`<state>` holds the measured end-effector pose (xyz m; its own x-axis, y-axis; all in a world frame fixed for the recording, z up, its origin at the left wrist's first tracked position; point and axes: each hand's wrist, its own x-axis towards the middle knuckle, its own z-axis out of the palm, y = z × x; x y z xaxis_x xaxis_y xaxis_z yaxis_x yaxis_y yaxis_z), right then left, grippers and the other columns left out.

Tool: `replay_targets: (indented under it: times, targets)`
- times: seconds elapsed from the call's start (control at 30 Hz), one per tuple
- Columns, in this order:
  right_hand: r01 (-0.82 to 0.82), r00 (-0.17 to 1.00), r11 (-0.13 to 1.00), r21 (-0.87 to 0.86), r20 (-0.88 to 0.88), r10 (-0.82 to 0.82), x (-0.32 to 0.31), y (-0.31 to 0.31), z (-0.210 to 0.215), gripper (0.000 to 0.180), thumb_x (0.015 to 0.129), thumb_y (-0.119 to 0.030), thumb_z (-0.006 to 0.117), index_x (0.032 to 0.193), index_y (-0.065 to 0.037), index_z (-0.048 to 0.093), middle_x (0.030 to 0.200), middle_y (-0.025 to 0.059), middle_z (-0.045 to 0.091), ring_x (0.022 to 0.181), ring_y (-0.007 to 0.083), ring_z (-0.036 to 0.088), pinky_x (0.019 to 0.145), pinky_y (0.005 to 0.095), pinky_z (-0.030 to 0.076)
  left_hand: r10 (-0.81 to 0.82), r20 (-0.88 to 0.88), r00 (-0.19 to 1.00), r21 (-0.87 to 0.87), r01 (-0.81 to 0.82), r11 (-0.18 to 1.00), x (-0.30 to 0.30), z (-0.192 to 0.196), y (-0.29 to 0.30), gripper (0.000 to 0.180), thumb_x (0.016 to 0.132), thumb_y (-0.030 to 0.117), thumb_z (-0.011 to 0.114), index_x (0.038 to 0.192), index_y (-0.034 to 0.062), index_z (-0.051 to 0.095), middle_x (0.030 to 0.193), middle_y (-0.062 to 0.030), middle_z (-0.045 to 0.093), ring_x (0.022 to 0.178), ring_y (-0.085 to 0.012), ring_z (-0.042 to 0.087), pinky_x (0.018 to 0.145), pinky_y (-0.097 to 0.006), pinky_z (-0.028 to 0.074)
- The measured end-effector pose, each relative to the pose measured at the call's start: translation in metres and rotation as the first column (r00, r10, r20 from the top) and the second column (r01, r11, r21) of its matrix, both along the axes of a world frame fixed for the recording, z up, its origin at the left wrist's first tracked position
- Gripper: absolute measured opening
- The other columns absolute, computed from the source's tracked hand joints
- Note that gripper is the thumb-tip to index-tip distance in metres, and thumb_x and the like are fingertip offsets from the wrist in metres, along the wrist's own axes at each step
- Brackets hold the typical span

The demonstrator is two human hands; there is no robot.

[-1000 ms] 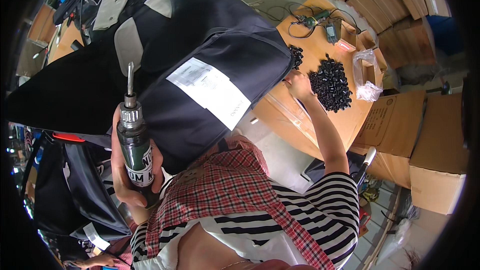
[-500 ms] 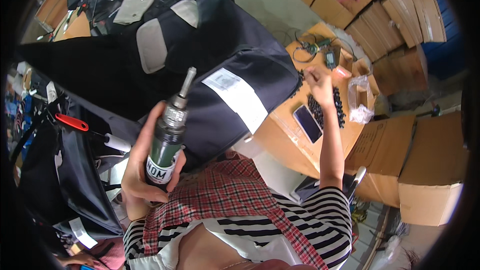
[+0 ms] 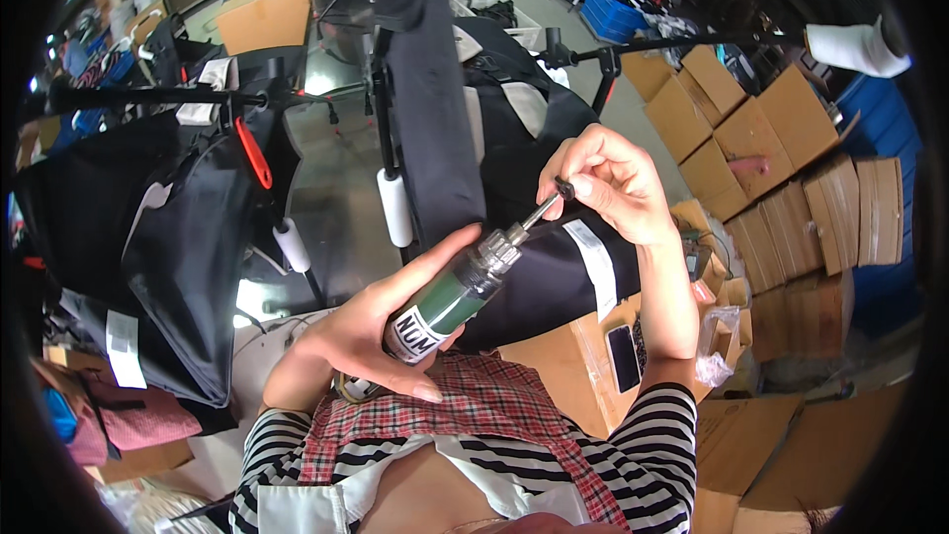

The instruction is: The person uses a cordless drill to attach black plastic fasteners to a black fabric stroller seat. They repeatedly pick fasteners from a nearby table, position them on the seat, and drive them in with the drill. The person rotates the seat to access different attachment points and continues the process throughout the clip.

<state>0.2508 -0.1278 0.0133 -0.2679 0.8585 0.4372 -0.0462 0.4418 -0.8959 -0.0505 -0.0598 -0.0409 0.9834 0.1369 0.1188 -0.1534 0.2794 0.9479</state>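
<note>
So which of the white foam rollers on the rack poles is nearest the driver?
The upright white roller beside the hanging black fabric panel, just left of the green driver; the other roller sits farther left.

One head-worn fisheye camera looks steeply down the person's chest, close on both raised hands. The worktop (image 3: pixel 554 376) sits at four o'clock, boxes (image 3: pixel 781 138) at two.

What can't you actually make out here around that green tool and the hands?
All in the head view:
- Tip of the green screwdriver: covered by the right hand fingertips.
- Small dark piece at the tip: too small to identify.
- Screwdriver's rear end: hidden inside the left hand.
- Phone on the cardboard surface: partly behind the right forearm.
</note>
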Motion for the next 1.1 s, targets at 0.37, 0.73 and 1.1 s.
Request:
replay_targets:
  times: [0.37, 0.73, 1.1]
  targets:
    - [-0.009, 0.988, 0.981, 0.194, 0.151, -0.021, -0.024, 0.021, 0.013, 0.015, 0.098, -0.011, 0.06, 0.097, 0.001, 0.053, 0.094, 0.0228, 0.064, 0.086, 0.0285, 0.068, 0.074, 0.0382, 0.058, -0.181, 0.262, 0.948, -0.311, 0.26, 0.914, -0.004, -0.026, 0.021, 0.139, 0.058, 0.0, 0.09, 0.16, 0.0093, -0.003, 0.098, -0.0095, 0.06, 0.068, -0.0114, 0.058, 0.057, -0.023, 0.046]
    - [0.303, 0.764, 0.89, 0.341, 0.471, -0.441, -0.117, -0.017, 0.032, 0.023, 0.087, -0.006, 0.073, 0.105, 0.005, 0.066, 0.095, 0.0159, 0.071, 0.082, 0.0214, 0.072, 0.071, 0.03, 0.06, 0.317, 0.545, 0.776, -0.426, -0.069, 0.902, -0.024, -0.001, 0.023, 0.14, 0.05, 0.006, 0.088, 0.155, 0.013, -0.004, 0.087, -0.0228, 0.057, 0.049, -0.0203, 0.057, 0.044, -0.029, 0.048]
    - [0.461, 0.762, 0.833, 0.304, 0.345, -0.548, -0.165, 0.047, -0.008, 0.014, 0.098, -0.004, 0.056, 0.106, 0.003, 0.066, 0.071, 0.0106, 0.063, 0.057, 0.0163, 0.063, 0.051, 0.0292, 0.05, 0.355, 0.666, 0.656, -0.308, -0.191, 0.932, -0.053, -0.008, 0.057, 0.118, 0.066, 0.008, 0.082, 0.154, 0.0095, 0.004, 0.097, -0.0203, 0.052, 0.06, -0.0239, 0.065, 0.092, -0.061, 0.053]
